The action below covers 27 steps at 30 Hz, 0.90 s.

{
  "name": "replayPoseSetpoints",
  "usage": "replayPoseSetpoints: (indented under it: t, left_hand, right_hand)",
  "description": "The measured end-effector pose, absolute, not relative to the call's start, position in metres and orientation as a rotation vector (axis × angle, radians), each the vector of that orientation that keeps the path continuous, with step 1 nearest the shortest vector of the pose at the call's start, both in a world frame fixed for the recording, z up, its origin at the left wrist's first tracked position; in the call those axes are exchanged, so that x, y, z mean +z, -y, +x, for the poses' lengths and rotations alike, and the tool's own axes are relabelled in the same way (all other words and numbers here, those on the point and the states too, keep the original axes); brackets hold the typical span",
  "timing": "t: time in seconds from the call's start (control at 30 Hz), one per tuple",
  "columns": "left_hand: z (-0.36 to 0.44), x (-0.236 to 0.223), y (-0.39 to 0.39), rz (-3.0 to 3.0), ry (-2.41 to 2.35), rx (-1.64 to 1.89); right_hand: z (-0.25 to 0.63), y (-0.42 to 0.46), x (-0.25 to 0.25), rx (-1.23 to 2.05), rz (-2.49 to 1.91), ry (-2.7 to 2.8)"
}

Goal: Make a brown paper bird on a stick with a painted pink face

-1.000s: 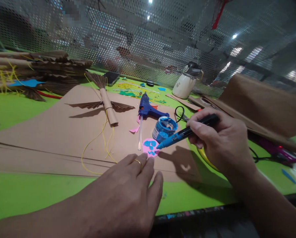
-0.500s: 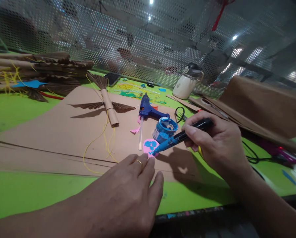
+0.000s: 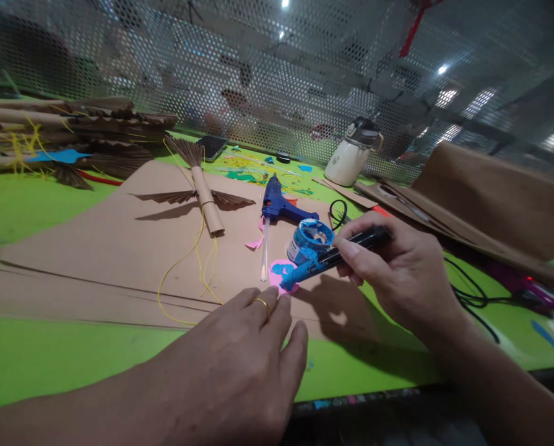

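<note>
Head view: right fingers [image 3: 358, 253] grip marker [image 3: 324, 261]; left fingers [image 3: 281, 314], slightly spread, touch pink disc [image 3: 278, 273].

White flask [image 3: 346, 162], dark lid [image 3: 363, 131], standing before perforated screen [image 3: 277, 80]. Phone [image 3: 213, 148] flat on green tabletop [image 3: 72, 356]. Magenta device [image 3: 546, 298] at right, red light [image 3: 530, 279] lit.

The scene is rather dim; small lights [image 3: 442, 69] glare above, and the right hand [image 3: 397, 272] throws a dark shadow [image 3: 325, 300].
</note>
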State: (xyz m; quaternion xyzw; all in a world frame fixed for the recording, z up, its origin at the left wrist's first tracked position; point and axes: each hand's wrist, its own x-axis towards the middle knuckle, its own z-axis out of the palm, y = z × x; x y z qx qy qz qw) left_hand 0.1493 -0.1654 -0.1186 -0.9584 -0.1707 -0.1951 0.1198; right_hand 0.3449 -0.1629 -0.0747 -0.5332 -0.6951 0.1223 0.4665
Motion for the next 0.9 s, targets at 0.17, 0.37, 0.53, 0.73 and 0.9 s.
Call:
replayPoseSetpoints:
  t: [0.17, 0.37, 0.53, 0.73, 0.9]
  left_hand:
    - [0.1496, -0.1175, 0.1649, -2.803, 0.507, -0.551]
    - [0.1494, -0.1178, 0.1651, -2.773, 0.497, -0.556]
    - [0.1464, -0.1136, 0.1637, -2.824, 0.467, -0.524]
    - [0.1454, -0.1115, 0.1639, -2.812, 0.464, -0.548]
    - [0.1463, -0.1117, 0.1626, -2.814, 0.456, -0.546]
  right_hand:
    - [0.3455, 0.1636, -0.0747, 0.305, -1.298, 1.707]
    - [0.3448, 0.1626, -0.0748, 0.331, -1.327, 1.706]
    - [0.3473, 0.1619, -0.0766, 0.340, -1.330, 1.674]
    - [0.3463, 0.1633, -0.0762, 0.314, -1.297, 1.659]
    - [0.3433, 0.1622, -0.0752, 0.311, -1.325, 1.689]
